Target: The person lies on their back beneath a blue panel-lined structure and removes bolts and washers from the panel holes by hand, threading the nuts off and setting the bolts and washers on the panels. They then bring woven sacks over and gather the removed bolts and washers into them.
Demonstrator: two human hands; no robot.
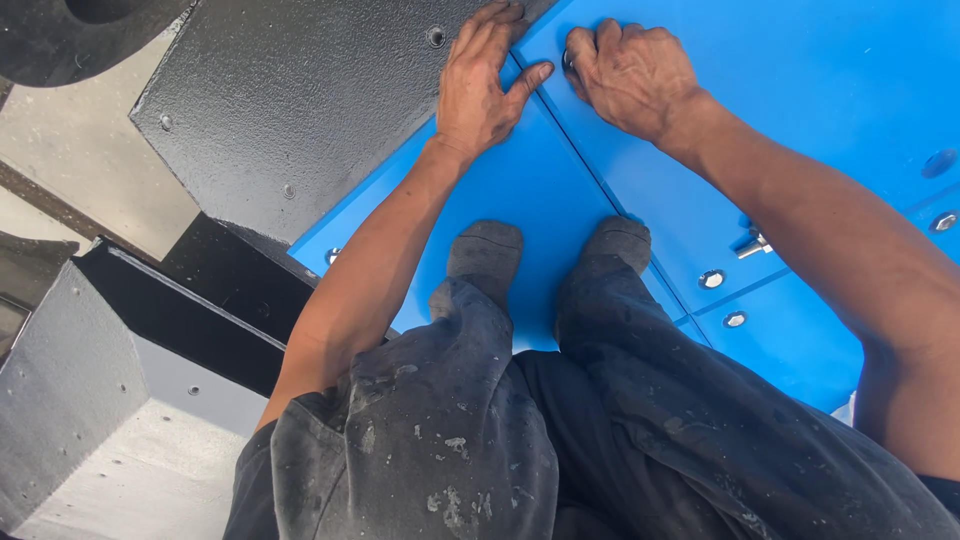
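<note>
Two hands at work on blue painted panels, viewed from above while crouched on them. Left hand (485, 85) spread flat and open, holding nothing, palm across the seam where the black textured plate (300, 110) meets the blue panel (530, 190). Right hand (630, 75), at 3 o'clock from the left, curled with fingertips pinched over a small bolt head (568, 60) near the panel seam; whether gripped or merely touched, cannot tell. Judged good practice: keep the flat hand pressing the panel still while the fastener is worked square to the surface, to avoid cross-threading. Further bolt heads (712, 279) and a small metal latch (752, 244) at 5 o'clock from the right hand, well apart. Shoes (485, 250) planted on the panel at 6 o'clock, just beside the seam. Panel edge drops off at 8 o'clock toward a grey box section (90, 400); open room mainly toward 3 o'clock across bare blue surface.
</note>
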